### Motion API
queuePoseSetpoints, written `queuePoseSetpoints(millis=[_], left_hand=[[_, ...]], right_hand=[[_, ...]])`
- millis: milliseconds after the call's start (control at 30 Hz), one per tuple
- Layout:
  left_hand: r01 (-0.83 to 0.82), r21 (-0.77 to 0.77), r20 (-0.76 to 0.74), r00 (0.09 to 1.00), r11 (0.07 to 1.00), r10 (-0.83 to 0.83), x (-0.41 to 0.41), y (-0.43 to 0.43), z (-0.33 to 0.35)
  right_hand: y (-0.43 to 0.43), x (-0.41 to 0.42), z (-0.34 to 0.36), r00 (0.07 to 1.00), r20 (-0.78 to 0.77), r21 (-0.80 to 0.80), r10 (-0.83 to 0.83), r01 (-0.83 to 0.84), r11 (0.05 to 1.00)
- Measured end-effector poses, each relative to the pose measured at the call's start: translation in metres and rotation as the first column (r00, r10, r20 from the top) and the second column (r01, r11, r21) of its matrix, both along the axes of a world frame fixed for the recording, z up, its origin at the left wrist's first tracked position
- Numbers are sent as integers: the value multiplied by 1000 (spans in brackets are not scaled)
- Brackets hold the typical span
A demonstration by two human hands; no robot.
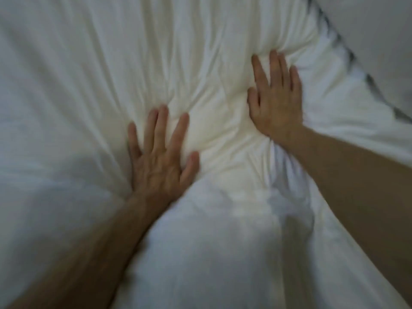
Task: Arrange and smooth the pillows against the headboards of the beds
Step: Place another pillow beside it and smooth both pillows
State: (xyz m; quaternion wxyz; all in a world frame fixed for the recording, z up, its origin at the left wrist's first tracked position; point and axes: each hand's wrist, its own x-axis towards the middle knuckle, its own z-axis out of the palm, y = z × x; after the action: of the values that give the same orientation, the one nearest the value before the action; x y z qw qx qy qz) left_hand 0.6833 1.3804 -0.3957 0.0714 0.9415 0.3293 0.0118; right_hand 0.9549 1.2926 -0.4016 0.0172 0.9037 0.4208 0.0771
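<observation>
A large white pillow (211, 70) fills nearly the whole head view, its cover creased in long folds. My left hand (160, 150) lies flat on it at centre left, fingers straight and spread, sinking into the filling. My right hand (275, 99) presses flat on the pillow further up and to the right, fingers straight, with creases radiating from its fingertips. A soft bulge of pillow stands between the two hands. The picture is blurred by motion.
At the top right a second white surface (374, 36), another pillow or bedding, lies behind a dark shadowed gap (347, 54) that runs diagonally along the pillow's edge. White fabric (223, 253) continues toward the bottom of the view.
</observation>
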Motion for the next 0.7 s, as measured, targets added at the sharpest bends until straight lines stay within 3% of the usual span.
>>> queuePoseSetpoints(millis=[67,167,233,333,400,467,567,700], left_hand=[[-6,36,-1,1000,999,6,-1,-3,7],[-1,68,-12,1000,998,1,2,-8,21],[-8,22,-42,999,1000,9,-3,-7,35],[20,-131,-178,983,991,-44,-21,-16,64],[93,-247,-218,964,965,-149,-38,-23,91],[96,-326,-281,940,941,-194,-60,-28,120],[110,-257,-392,896,960,-207,-93,-46,153],[237,-125,-309,913,963,-265,-114,-76,176]], right_hand=[[3,-8,29,986,-159,-141,-44,22,990],[-21,-52,62,930,-367,-225,15,-104,969],[-59,-106,73,836,-549,-163,27,-139,977],[-106,-167,96,616,-787,-110,-38,-78,991],[-124,-188,123,573,-818,-129,-60,-81,988],[-139,-203,152,645,-763,-212,-43,-186,959],[-155,-217,186,672,-740,-193,14,-232,953],[-171,-217,227,637,-770,-184,24,-258,949]])
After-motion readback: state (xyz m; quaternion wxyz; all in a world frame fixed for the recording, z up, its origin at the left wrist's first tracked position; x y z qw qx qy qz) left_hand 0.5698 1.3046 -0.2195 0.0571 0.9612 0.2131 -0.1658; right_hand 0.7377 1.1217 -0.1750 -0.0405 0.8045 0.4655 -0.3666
